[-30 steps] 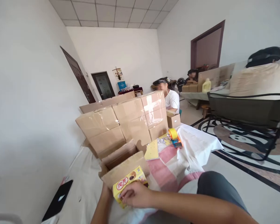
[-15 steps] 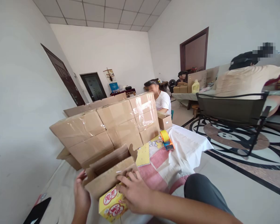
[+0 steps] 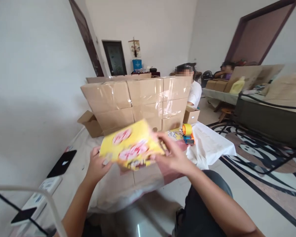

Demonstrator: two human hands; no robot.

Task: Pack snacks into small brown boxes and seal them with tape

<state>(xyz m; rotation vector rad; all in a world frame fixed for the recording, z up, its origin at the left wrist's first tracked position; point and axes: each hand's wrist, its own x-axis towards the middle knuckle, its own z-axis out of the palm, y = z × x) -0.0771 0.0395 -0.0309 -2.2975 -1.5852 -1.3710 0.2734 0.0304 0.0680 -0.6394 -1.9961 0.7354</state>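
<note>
A yellow box with red and white printing is held up above the table, tilted and smeared by motion. My left hand grips its left end, and my right hand has its fingers closed on the right end. Behind the box stands a stack of taped brown cartons. What lies directly behind the yellow box is hidden.
An orange and blue tape dispenser with yellow tape sits right of the stack. Open cartons flank it. A black phone-like slab and a white power strip lie left. A person in white sits beyond; others work at right.
The yellow box, earlier low beside an open carton, is now raised between both hands. That open carton no longer shows in front of me. My view has turned right and down.
</note>
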